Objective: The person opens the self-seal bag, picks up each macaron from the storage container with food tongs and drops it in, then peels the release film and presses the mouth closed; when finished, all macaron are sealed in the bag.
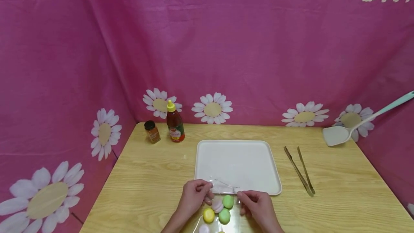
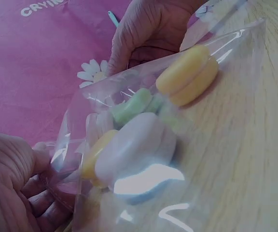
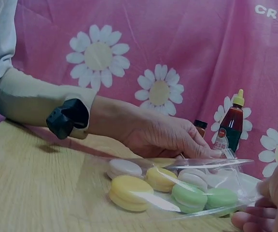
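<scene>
A clear plastic bag [image 3: 235,166] of macarons lies between my two hands at the front of the table, its top end over the near rim of a white tray [image 1: 237,164]. Inside are green macarons [image 1: 228,201], yellow macarons [image 3: 131,192] and pale lilac macarons [image 2: 138,145]. My left hand [image 1: 193,194] pinches the bag's left top corner between thumb and fingers. At the opposite corner, my right hand [image 1: 257,206] pinches the plastic the same way. Bright reflections cover part of the bag in the left wrist view.
Metal tongs [image 1: 300,171] lie right of the tray. A white spatula [image 1: 337,135] with a mint handle leans at the back right. Toward the back left stand a spice jar [image 1: 152,132] and a red sauce bottle [image 1: 175,123]. A pink cloth [image 1: 252,53] hangs behind the table.
</scene>
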`<state>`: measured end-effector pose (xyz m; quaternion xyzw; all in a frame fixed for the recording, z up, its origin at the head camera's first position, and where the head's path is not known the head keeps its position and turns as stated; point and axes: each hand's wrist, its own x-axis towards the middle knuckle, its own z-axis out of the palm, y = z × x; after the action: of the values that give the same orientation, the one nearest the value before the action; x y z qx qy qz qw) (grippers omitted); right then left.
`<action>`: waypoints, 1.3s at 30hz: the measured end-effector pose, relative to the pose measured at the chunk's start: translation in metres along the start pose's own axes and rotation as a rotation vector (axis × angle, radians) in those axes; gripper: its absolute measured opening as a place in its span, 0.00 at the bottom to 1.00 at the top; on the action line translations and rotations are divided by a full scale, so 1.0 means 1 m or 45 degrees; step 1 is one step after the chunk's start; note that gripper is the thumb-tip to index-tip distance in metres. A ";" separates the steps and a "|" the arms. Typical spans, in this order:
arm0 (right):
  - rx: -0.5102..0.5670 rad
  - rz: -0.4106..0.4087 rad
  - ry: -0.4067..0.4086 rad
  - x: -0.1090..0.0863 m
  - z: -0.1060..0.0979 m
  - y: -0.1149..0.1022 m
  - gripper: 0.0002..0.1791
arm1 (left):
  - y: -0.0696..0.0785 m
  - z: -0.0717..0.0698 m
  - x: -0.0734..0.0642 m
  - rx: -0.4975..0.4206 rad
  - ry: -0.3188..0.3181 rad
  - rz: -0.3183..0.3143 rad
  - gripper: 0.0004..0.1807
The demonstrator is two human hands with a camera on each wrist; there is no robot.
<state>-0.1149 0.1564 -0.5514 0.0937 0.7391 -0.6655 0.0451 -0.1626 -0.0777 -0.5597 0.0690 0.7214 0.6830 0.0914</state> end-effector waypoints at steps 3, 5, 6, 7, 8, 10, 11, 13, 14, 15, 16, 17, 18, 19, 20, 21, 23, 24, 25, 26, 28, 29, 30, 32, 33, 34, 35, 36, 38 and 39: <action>-0.035 -0.027 0.025 0.001 0.001 0.000 0.11 | 0.001 0.000 0.000 0.025 0.034 0.024 0.10; -0.060 -0.077 0.074 0.002 0.000 -0.002 0.09 | 0.003 0.000 -0.001 0.049 0.071 0.067 0.11; -0.061 -0.107 0.102 0.002 0.000 -0.002 0.08 | 0.004 -0.001 -0.001 0.049 0.089 0.086 0.11; -0.068 -0.145 0.135 0.001 0.000 -0.004 0.08 | 0.006 -0.001 -0.001 0.040 0.105 0.109 0.11; -0.065 -0.183 0.159 0.001 0.000 -0.005 0.07 | 0.008 -0.001 -0.001 0.029 0.120 0.133 0.12; -0.050 -0.271 0.183 0.001 -0.001 -0.010 0.07 | 0.014 -0.001 -0.001 -0.006 0.136 0.186 0.13; -0.033 -0.316 0.179 0.001 -0.002 -0.012 0.07 | 0.017 -0.001 0.000 -0.026 0.139 0.214 0.13; -0.007 -0.412 0.168 0.002 -0.004 -0.018 0.07 | 0.024 0.000 0.001 -0.047 0.141 0.259 0.14; 0.026 -0.454 0.152 0.004 -0.005 -0.021 0.07 | 0.027 0.001 0.001 -0.047 0.141 0.281 0.15; 0.042 -0.493 0.142 0.005 -0.007 -0.024 0.08 | 0.030 0.001 0.002 -0.046 0.143 0.301 0.15; 0.059 -0.540 0.136 0.007 -0.008 -0.026 0.08 | 0.033 0.002 0.002 -0.042 0.150 0.322 0.15; 0.077 -0.584 0.131 0.008 -0.009 -0.029 0.08 | 0.036 0.003 0.002 -0.041 0.156 0.347 0.15; 0.096 -0.627 0.131 0.009 -0.010 -0.031 0.08 | 0.039 0.004 0.002 -0.043 0.160 0.365 0.14; 0.112 -0.666 0.133 0.010 -0.011 -0.033 0.07 | 0.042 0.005 0.003 -0.049 0.160 0.387 0.14; 0.125 -0.699 0.138 0.011 -0.012 -0.034 0.07 | 0.044 0.005 0.003 -0.054 0.158 0.413 0.14; 0.121 -0.734 0.156 0.012 -0.012 -0.036 0.06 | 0.047 0.006 0.003 -0.059 0.160 0.435 0.14; 0.150 -0.775 0.189 0.013 -0.012 -0.037 0.05 | 0.050 0.008 0.003 -0.075 0.154 0.467 0.14; 0.162 -0.782 0.206 0.014 -0.012 -0.037 0.05 | 0.051 0.009 0.003 -0.082 0.151 0.470 0.15; 0.169 -0.785 0.221 0.015 -0.011 -0.037 0.05 | 0.051 0.010 0.004 -0.090 0.151 0.477 0.15; 0.171 -0.783 0.234 0.016 -0.011 -0.036 0.05 | 0.051 0.010 0.004 -0.095 0.153 0.479 0.15; 0.172 -0.767 0.253 0.018 -0.011 -0.036 0.04 | 0.050 0.012 0.006 -0.112 0.156 0.474 0.14; 0.167 -0.754 0.261 0.019 -0.012 -0.036 0.04 | 0.049 0.012 0.007 -0.114 0.158 0.472 0.13; 0.156 -0.743 0.271 0.021 -0.012 -0.036 0.04 | 0.048 0.013 0.009 -0.114 0.161 0.475 0.12; 0.140 -0.716 0.284 0.023 -0.014 -0.036 0.04 | 0.046 0.013 0.013 -0.106 0.161 0.474 0.11; 0.137 -0.699 0.289 0.024 -0.014 -0.036 0.04 | 0.046 0.014 0.016 -0.101 0.158 0.472 0.11; 0.136 -0.681 0.293 0.025 -0.015 -0.037 0.04 | 0.046 0.014 0.018 -0.094 0.156 0.472 0.11; 0.140 -0.664 0.291 0.025 -0.016 -0.037 0.04 | 0.046 0.014 0.020 -0.089 0.152 0.474 0.11; 0.155 -0.648 0.279 0.025 -0.016 -0.037 0.05 | 0.046 0.014 0.022 -0.090 0.143 0.472 0.11; 0.194 -0.623 0.245 0.027 -0.017 -0.039 0.09 | 0.047 0.015 0.025 -0.102 0.109 0.486 0.12; 0.226 -0.617 0.225 0.027 -0.018 -0.039 0.11 | 0.047 0.015 0.026 -0.109 0.087 0.486 0.13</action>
<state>-0.1482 0.1721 -0.5164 -0.0246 0.6799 -0.7082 -0.1884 -0.1860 -0.0548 -0.5140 0.1773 0.6681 0.7200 -0.0615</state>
